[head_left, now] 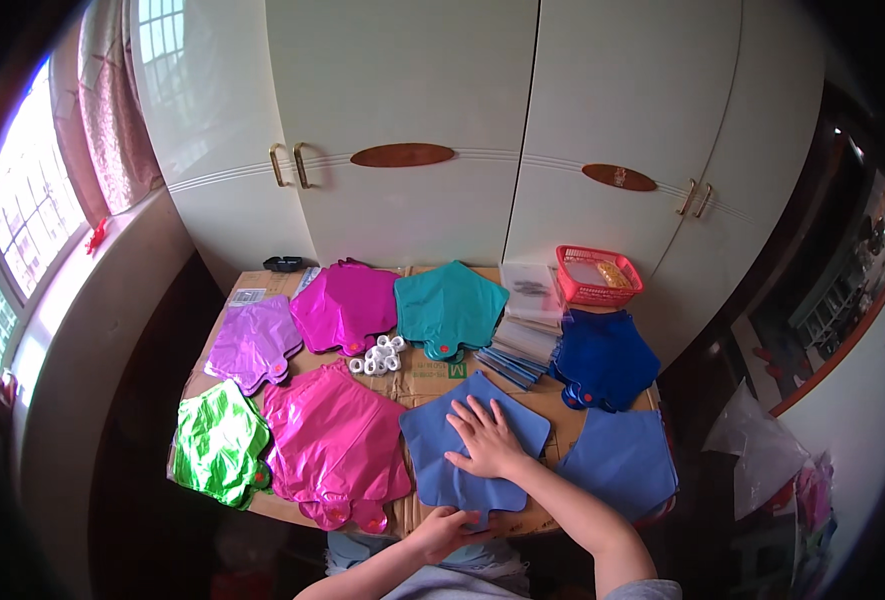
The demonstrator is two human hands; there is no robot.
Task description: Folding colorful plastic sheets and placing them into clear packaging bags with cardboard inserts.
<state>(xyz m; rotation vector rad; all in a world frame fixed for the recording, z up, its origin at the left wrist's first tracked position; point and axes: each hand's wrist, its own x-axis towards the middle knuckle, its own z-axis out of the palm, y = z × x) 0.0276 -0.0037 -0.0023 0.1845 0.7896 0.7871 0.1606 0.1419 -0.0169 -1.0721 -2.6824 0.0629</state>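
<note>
A flat, star-like matte blue foil balloon point(440, 455) lies on the cardboard in front of me. My right hand point(487, 440) rests on its middle, palm down with fingers spread. At its near edge my left hand point(444, 533) is closed, the fingers pinching the balloon's bottom tab, where a bit of red shows. To the left is a pink foil balloon stack point(334, 435) with round tabs. A similar blue balloon stack point(622, 460) sits right of my right forearm.
Cardboard point(427, 385) covers the table. Around it lie green point(217, 440), lilac point(254, 340), magenta point(347, 305), teal point(449, 305) and dark blue balloons point(607, 358), white ribbon rolls point(378, 355), clear plastic sleeves point(530, 290) and a red basket point(598, 292). White cabinets point(402, 80) stand behind.
</note>
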